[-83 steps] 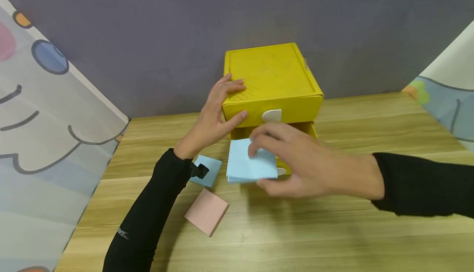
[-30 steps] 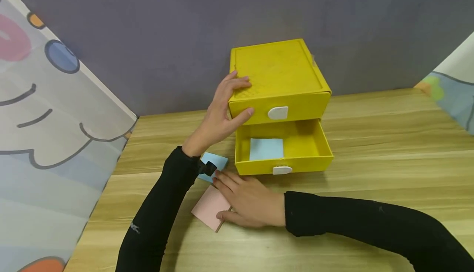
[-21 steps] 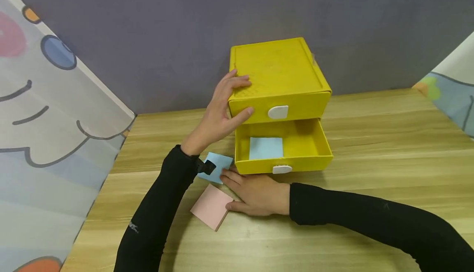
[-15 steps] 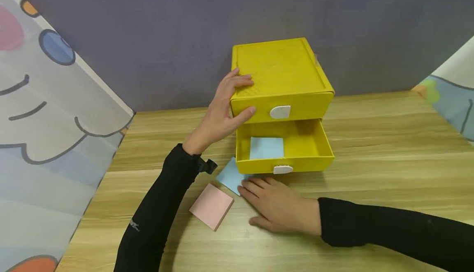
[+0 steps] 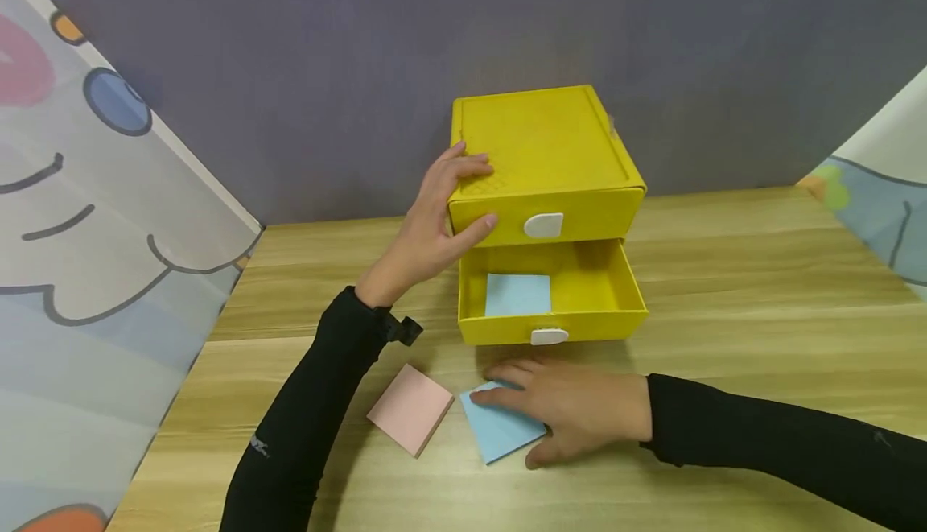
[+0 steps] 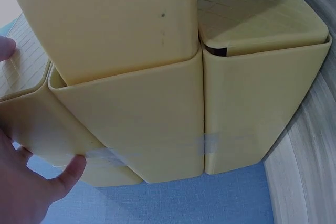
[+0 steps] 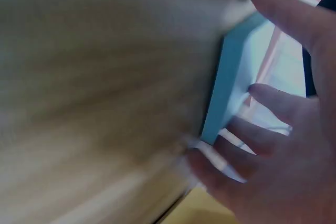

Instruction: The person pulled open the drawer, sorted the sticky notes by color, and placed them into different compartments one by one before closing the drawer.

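A yellow two-drawer box (image 5: pixel 543 142) stands against the back wall, its lower drawer (image 5: pixel 594 327) pulled out. My left hand (image 5: pixel 430 222) grips its front left corner, fingers on top and thumb on the front face; the left wrist view shows that thumb on the box's side. On the table before the drawer lies a blue sticky note pad (image 5: pixel 500 433). Over its right part spreads my right hand (image 5: pixel 575 407), index fingertip on the pad, thumb just off its near edge. In the right wrist view the pad (image 7: pixel 226 85) sits between spread thumb and fingers.
Another light blue sticky note pad (image 5: pixel 517 294) lies at the left inside the lower drawer. A pink sticky note pad (image 5: pixel 411 411) rests on the wooden table (image 5: pixel 760 274), left of the blue one. Behind the box rises a grey wall (image 5: pixel 326 73).
Light blue notes held by the right hand went into the drawer. That hand then drew the other blue pad from beside the left wrist rightward and nearer. The left hand stayed on the box.
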`<act>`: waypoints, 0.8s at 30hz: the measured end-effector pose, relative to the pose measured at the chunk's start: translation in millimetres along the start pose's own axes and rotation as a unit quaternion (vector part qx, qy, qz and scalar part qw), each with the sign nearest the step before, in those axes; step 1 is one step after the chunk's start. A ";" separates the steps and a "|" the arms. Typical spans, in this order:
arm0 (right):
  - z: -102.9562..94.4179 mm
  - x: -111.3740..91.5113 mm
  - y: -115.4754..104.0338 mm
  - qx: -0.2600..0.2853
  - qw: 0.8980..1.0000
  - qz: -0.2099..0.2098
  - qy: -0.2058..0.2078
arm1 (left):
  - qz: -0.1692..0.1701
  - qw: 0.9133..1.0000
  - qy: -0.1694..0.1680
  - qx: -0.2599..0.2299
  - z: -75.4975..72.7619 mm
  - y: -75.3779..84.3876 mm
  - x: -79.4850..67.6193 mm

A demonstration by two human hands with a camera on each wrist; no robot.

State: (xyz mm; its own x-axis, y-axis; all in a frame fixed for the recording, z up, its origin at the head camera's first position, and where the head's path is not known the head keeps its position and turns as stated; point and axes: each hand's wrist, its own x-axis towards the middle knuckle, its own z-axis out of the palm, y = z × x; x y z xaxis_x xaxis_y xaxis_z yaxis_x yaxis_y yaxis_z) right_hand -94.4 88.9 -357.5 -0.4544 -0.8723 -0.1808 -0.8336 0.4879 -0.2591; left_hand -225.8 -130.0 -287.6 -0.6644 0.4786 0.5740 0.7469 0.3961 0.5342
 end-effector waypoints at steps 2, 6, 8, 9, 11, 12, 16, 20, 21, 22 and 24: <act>3.9 0.1 -1.2 -0.014 1.000 -0.011 0.000 | 0.002 1.000 -0.001 -0.002 2.2 -0.6 -1.3; 5.1 -7.7 -9.2 -0.025 0.999 -0.037 0.005 | 0.015 1.000 0.008 -0.008 4.3 -1.5 -1.1; 0.0 -14.4 -15.0 -0.021 0.998 -0.052 0.011 | 0.021 1.000 0.011 -0.011 4.1 -1.6 -0.7; -4.7 -17.8 -17.8 -0.020 0.998 -0.059 0.020 | 0.024 1.000 0.011 -0.012 3.8 -1.7 -0.3; -18.5 -23.8 -23.2 -0.020 0.996 -0.067 0.048 | 0.028 0.999 0.012 -0.012 2.9 -1.8 0.4; -27.0 -26.6 -25.3 -0.031 0.995 -0.068 0.072 | 0.029 0.999 0.012 -0.011 2.4 -1.7 0.7; -67.2 -33.1 -24.4 -0.062 0.983 -0.040 0.167 | 0.030 0.999 0.014 -0.011 0.5 -0.9 0.6; -99.8 -34.0 -9.8 -0.029 0.976 0.021 0.216 | 0.022 1.000 0.009 -0.012 0.7 -0.5 -1.3; -105.3 -33.7 -5.1 -0.012 0.976 0.039 0.216 | 0.020 1.000 0.008 -0.013 1.1 -0.9 -1.8; -110.6 -33.2 -1.0 0.006 0.976 0.059 0.208 | 0.017 1.000 0.006 -0.012 1.0 -0.6 -2.2; -117.3 -32.2 6.6 0.035 0.977 0.090 0.188 | 0.010 1.000 0.003 -0.010 1.0 -0.3 -3.3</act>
State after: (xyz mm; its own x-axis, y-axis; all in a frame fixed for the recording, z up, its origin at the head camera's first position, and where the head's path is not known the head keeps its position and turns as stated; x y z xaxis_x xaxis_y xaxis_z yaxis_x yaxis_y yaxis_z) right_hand -122.1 116.4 -242.0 -0.6860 -0.7163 0.1282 -0.7120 0.6244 -0.3213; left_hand -223.8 -130.9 -290.2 -0.6496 0.4817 0.5882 0.7593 0.3713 0.5345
